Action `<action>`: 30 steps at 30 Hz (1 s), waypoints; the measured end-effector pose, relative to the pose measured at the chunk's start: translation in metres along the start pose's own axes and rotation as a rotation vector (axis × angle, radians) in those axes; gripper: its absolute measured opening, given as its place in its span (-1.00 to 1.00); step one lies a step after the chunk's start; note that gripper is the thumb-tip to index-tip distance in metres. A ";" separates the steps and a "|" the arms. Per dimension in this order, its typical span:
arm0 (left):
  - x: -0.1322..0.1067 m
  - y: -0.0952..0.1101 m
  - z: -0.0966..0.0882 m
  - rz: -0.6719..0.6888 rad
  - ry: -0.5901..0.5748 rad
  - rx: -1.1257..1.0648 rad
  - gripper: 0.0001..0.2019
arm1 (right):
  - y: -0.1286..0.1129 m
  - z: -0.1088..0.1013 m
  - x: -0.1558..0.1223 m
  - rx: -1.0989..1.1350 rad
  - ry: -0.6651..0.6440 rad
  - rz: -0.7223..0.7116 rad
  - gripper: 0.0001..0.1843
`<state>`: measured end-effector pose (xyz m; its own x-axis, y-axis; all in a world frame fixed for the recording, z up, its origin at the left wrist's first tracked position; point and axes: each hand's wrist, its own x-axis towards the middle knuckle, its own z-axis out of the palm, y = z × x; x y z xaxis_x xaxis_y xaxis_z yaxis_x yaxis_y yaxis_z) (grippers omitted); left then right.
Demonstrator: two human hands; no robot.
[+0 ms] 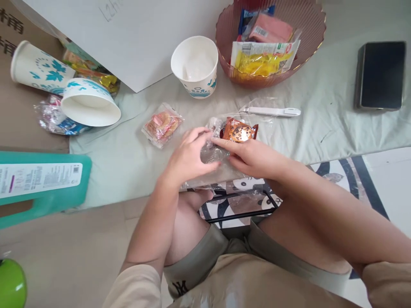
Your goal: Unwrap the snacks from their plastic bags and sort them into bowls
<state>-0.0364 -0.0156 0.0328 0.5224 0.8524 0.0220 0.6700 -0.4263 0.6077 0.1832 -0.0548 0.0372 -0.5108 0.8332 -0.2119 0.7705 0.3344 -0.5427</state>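
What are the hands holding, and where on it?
Both hands grip a clear plastic bag near its top edge: left hand on its left side, right hand on its right. A chocolate-chip cookie packet lies just beyond the fingers.

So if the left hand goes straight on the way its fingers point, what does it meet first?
Probably the brown cookie packet, just beyond the left hand and its fingers; the clear plastic bag already lies under them. Depth is unclear.

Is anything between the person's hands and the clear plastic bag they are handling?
Nothing visible: the left hand and right hand both already touch the clear plastic bag. The brown cookie packet lies just beyond it.
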 end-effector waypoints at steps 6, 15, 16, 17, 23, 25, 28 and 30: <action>0.018 -0.030 -0.001 -0.388 0.396 -0.401 -0.92 | 0.003 0.000 -0.002 0.136 0.177 -0.026 -0.52; 0.015 0.027 -0.041 -0.030 0.845 -0.149 -0.72 | 0.016 0.003 0.002 0.027 0.552 -0.007 -0.61; 0.011 0.042 -0.036 0.033 0.673 -0.155 -0.80 | 0.019 0.005 0.004 0.037 0.532 -0.010 -0.51; 0.008 0.054 -0.028 0.127 0.464 -0.163 -0.82 | 0.022 0.008 0.006 0.046 0.517 -0.012 -0.44; 0.033 0.032 0.028 0.078 0.238 -0.060 -0.76 | 0.029 0.014 0.014 0.034 0.453 0.047 -0.29; 0.040 0.009 0.031 0.011 0.284 -0.022 -0.73 | 0.028 0.013 0.014 0.016 0.423 0.065 -0.21; 0.039 -0.011 0.030 -0.103 0.285 0.059 -0.67 | 0.027 0.011 0.014 0.005 0.390 0.093 -0.15; 0.033 -0.015 0.031 -0.170 0.261 0.107 -0.61 | 0.028 0.011 0.015 0.018 0.377 0.109 -0.14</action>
<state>-0.0128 0.0097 -0.0001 0.2546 0.9571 0.1385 0.7950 -0.2887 0.5336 0.1927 -0.0378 0.0098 -0.2480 0.9678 0.0430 0.8037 0.2303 -0.5486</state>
